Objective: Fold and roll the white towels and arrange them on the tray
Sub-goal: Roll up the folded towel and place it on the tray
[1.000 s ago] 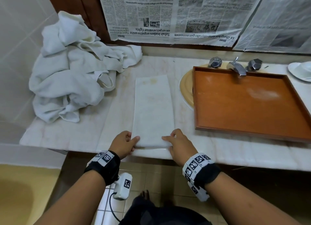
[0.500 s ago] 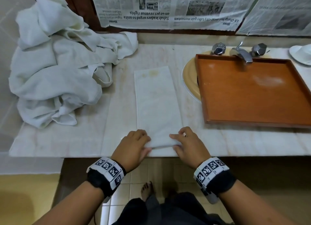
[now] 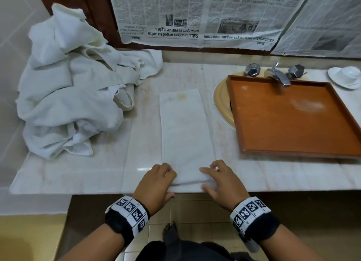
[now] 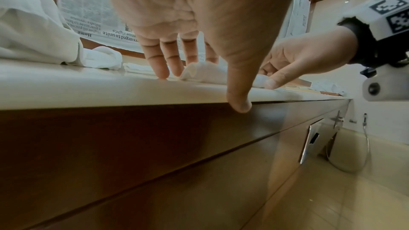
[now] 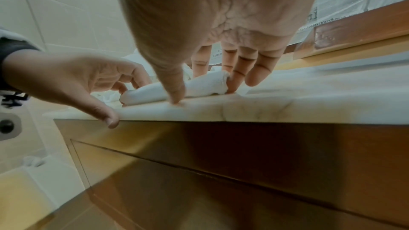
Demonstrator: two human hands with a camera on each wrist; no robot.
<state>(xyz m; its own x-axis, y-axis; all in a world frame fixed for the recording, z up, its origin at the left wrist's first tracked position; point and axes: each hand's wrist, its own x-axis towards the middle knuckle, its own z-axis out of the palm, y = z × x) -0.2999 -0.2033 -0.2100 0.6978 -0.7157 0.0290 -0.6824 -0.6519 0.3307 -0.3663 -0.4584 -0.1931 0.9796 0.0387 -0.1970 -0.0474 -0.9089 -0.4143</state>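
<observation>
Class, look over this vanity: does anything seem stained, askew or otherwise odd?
The folded towel has yellowish stains near its far end. The wooden tray sits askew over the sink basin, under the faucet. Newspaper sheets hang upside down behind.

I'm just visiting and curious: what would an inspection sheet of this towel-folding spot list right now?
Surface: pale marble counter, faintly stained.
Job's things: folded towel lies as a long strip, near end started into a roll; heap of unfolded towels at left; wooden tray sits over the basin, holding no towels.
Clutter: white dish at far right.
Hands: left hand and right hand hold the rolled end with curled fingers.
Cables: nothing seen.
Surroundings: newspaper covers the wall; tap behind the tray.
</observation>
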